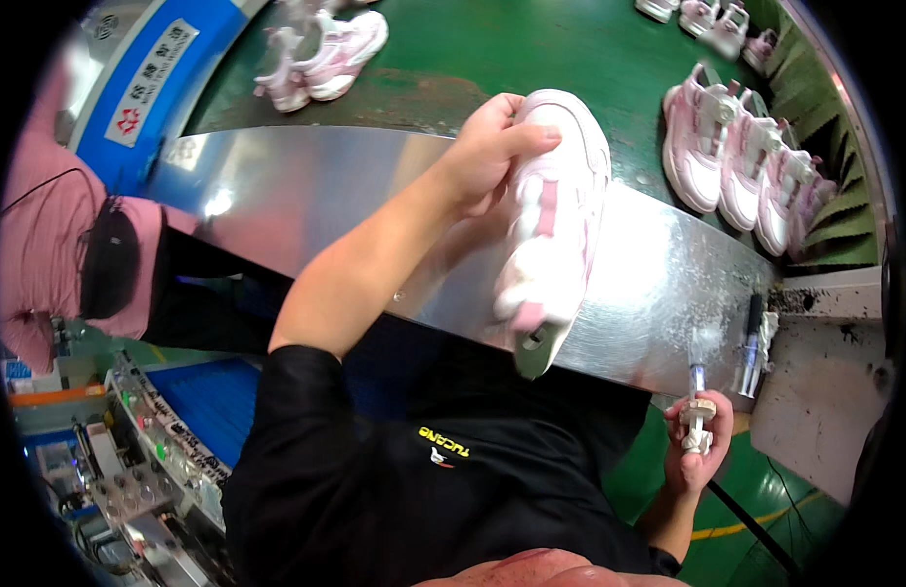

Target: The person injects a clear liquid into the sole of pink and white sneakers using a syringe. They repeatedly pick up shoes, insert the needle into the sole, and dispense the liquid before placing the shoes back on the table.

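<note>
A white and pink sneaker [560,196] is held up over the metal ledge by my left hand [487,157]. The fingers are closed round its toe end, with the thumb on the upper. Its heel end, with a pink pull tab, points toward my body. At the lower right, my right hand [702,440] is closed on a syringe [698,406], its clear barrel pointing away from me over the ledge's near edge. Apart from each other, the sneaker and syringe do not touch.
Pairs of similar sneakers stand on the green surface at the far left [326,59] and right [736,157]. Pens [752,342] lie at the right end of the metal ledge [658,293]. A person in a pink top [52,225] is at the left, near a blue curved panel [130,88].
</note>
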{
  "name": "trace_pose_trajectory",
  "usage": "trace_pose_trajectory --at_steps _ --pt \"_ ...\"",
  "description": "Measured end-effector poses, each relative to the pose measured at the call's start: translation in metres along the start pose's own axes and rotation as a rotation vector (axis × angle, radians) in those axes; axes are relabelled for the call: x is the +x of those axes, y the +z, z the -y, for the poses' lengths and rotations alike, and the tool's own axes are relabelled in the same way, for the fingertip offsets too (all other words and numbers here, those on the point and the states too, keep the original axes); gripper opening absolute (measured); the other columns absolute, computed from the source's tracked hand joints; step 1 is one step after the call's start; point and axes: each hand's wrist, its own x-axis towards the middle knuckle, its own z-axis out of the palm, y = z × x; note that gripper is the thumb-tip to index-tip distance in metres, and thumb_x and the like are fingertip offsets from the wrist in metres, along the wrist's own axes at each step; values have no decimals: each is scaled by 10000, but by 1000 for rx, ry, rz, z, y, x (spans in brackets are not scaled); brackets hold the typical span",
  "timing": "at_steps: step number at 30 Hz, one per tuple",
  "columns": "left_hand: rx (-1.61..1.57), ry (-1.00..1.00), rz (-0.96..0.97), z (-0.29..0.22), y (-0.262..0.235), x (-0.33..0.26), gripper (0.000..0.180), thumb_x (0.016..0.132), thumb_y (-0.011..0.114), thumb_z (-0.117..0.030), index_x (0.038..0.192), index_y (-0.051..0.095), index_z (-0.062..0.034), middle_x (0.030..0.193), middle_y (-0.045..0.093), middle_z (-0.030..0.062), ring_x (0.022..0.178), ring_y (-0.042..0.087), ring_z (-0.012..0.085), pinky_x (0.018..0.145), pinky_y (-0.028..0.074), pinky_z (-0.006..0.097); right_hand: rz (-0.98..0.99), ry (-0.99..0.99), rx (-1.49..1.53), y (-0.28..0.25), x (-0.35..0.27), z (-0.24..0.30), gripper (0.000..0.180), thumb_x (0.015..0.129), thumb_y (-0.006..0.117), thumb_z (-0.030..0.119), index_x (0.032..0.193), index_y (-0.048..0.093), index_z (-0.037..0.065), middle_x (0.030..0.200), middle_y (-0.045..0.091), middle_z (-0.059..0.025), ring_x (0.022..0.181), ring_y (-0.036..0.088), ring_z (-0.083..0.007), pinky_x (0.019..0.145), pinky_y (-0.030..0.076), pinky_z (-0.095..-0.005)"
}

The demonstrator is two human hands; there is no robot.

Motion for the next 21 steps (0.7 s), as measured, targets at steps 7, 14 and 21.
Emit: trace_pose_trajectory --at_steps 7,14,21 --pt "-391 50 218 7 10 -44 493 747 653 -48 1207 484 3 1073 610 112 948 620 197 832 522 336 407 -238 324 45 64 31 810 627 743 613 1134 446 54 782 595 -111 634 455 -140 504 336 -228" --pt "-344 31 177 3 11 -59 722 624 756 -54 1276 448 -20 1122 594 108 1042 585 215 906 475 349 636 -291 499 93 100 56 657 761 606 646 1109 448 112 692 624 -125 560 429 -158 489 343 -240" --pt "-247 35 187 -5 13 -63 758 571 807 -93 1245 472 -3 1084 615 90 1016 594 174 890 466 297 658 -240 526 111 110 60 684 767 565 681 1067 485 72 697 635 -145 657 495 -198 592 400 -276"
